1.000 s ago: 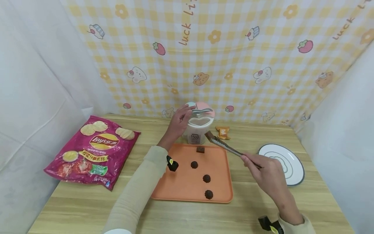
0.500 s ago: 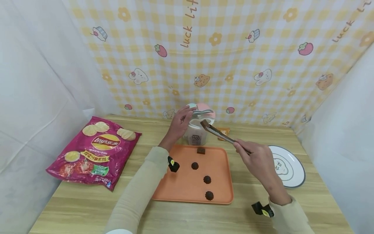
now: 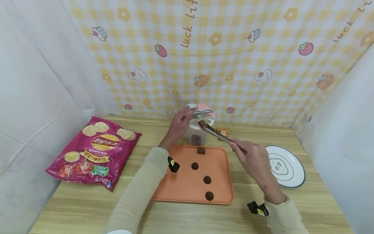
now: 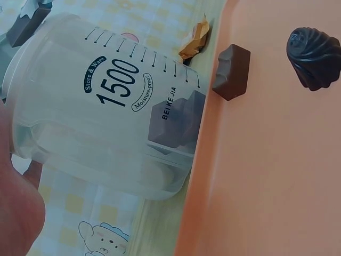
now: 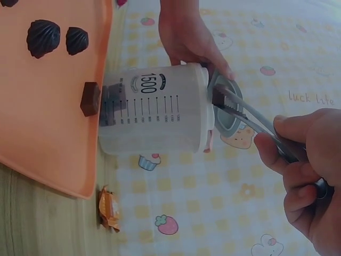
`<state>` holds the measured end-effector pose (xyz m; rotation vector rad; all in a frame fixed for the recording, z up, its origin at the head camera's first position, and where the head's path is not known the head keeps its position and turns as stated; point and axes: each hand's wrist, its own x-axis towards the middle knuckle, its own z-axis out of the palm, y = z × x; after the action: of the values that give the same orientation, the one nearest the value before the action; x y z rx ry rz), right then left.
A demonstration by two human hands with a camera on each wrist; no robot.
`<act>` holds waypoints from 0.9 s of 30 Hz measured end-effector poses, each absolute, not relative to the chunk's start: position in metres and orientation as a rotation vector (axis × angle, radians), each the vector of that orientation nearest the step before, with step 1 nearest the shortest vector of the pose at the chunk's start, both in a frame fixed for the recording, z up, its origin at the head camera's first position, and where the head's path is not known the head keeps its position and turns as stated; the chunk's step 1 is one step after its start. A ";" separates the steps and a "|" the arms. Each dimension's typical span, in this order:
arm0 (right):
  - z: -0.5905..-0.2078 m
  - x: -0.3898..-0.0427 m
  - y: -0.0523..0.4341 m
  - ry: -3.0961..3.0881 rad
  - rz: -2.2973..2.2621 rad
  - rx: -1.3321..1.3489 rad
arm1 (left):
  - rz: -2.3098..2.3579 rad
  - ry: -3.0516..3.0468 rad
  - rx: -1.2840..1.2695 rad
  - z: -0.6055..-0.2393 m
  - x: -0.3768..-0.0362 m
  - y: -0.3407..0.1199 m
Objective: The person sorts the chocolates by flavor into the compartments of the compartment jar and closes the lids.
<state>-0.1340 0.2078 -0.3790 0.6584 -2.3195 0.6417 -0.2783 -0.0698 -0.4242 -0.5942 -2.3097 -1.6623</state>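
My left hand is at the top of a clear lidded storage jar, holding up the grey flap of its lid. My right hand grips metal tongs, and a square brown chocolate is pinched in their tips right over the lid's opening. Dark chocolate pieces show through the jar wall at the bottom. On the orange tray in front lie a square chocolate and several ridged round chocolates.
A purple chip bag lies on the left of the wooden table. To the right is a white oval plate with a dark rim. An orange-wrapped sweet sits beside the jar. A checked cloth hangs behind.
My right hand has moved left with the tongs, bringing the chocolate from beside the jar to over its opening. The left hand has stayed at the lid.
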 end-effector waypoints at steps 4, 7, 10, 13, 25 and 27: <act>-0.379 -0.134 0.207 -2.326 0.628 0.653 | -1.658 -2.318 -0.591 -0.425 -0.278 -0.070; -0.380 -0.134 0.207 -2.324 0.620 0.653 | -1.655 -2.319 -0.594 -0.427 -0.279 -0.070; -0.380 -0.134 0.207 -2.317 0.617 0.654 | -1.658 -2.310 -0.602 -0.428 -0.279 -0.070; -0.379 -0.134 0.206 -2.314 0.617 0.656 | -1.658 -2.299 -0.612 -0.429 -0.279 -0.070; -0.377 -0.133 0.206 -2.327 0.625 0.639 | -1.647 -2.292 -0.624 -0.428 -0.281 -0.070; -0.377 -0.132 0.206 -2.330 0.633 0.638 | -1.645 -2.292 -0.628 -0.428 -0.281 -0.069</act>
<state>-0.1320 0.2063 -0.3769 0.6379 -2.3304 0.6329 -0.2814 -0.0694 -0.4279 -0.6276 -2.2917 -1.6453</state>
